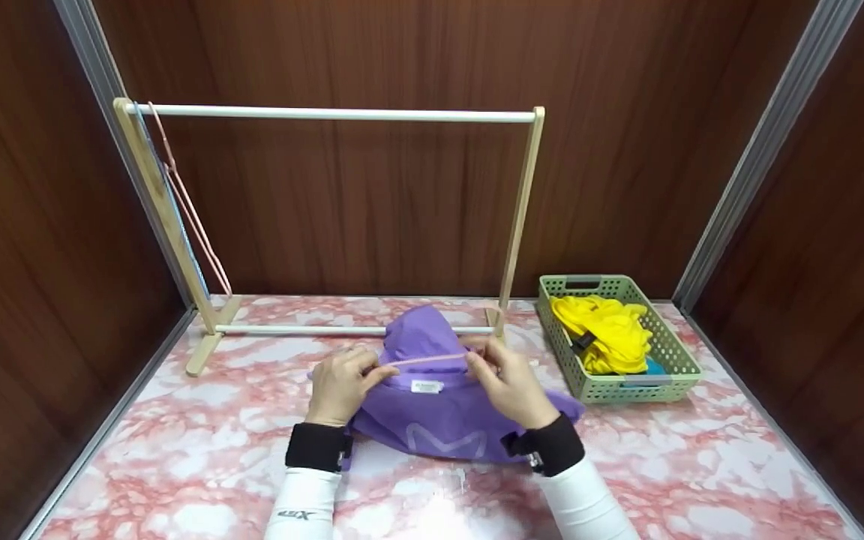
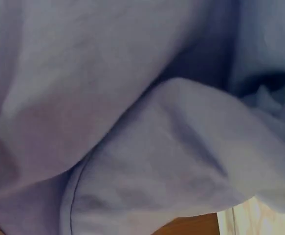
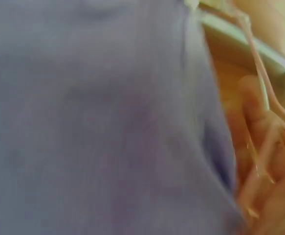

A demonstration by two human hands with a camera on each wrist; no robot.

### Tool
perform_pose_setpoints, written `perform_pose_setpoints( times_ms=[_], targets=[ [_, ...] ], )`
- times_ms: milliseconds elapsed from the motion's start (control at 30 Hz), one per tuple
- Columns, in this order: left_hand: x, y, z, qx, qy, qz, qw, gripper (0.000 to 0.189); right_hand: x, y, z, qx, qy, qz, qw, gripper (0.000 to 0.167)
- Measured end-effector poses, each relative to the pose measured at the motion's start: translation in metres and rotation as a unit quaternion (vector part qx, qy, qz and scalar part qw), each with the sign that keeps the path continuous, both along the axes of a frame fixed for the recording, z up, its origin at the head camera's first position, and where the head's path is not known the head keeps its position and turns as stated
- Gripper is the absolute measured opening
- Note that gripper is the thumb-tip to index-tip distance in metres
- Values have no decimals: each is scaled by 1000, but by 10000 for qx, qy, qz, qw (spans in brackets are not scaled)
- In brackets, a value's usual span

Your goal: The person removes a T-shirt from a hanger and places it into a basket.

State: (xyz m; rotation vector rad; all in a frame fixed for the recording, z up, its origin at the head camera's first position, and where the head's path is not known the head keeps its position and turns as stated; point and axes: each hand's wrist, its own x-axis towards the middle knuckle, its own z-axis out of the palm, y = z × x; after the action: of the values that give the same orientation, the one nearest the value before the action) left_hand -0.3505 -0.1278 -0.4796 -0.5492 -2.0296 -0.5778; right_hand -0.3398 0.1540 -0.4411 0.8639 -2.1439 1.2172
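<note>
A purple top [image 1: 447,420] with a white neck label [image 1: 426,386] and a pale zigzag print lies spread in front of me in the head view. Across its neck runs the thin bar of a pink clothes hanger [image 1: 430,360]. My left hand [image 1: 340,382] pinches the bar's left end, thumb toward the middle. At the other end my right hand [image 1: 507,379] grips the hanger. Purple cloth [image 2: 147,147] fills most of the left wrist view, hiding that hand's fingers. In the right wrist view, pink hanger parts [image 3: 262,73] cross the blurred palm beside the cloth.
Behind the top stands a rack with a white rail [image 1: 327,114] and wooden posts. A pink hanger [image 1: 192,217] and a blue hanger [image 1: 177,210] hang at its left end. To the right, a green basket [image 1: 672,356] holds yellow cloth [image 1: 612,337] and something blue.
</note>
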Motion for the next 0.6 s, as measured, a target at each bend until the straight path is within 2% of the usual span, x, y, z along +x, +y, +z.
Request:
perform_pose_setpoints(
  times_ms=[67, 233, 400, 600],
  targets=[
    [-1, 2, -2, 111, -77, -72, 9999, 46, 1, -3, -2, 63, -216, -35, 9997, 9],
    [-6, -1, -7, 830, -71, 41, 9965, 50, 0, -5, -4, 219, -127, -391, 9989, 9],
    [-10, -2, -9, 1684, 252, 189, 9852, 59, -3, -1, -3, 4, 98, -296, 9995, 8],
    [-13, -6, -12, 2237, 497, 157, 9733, 62, -10, 7, -6, -273, 258, -199, 9991, 10]
  ],
)
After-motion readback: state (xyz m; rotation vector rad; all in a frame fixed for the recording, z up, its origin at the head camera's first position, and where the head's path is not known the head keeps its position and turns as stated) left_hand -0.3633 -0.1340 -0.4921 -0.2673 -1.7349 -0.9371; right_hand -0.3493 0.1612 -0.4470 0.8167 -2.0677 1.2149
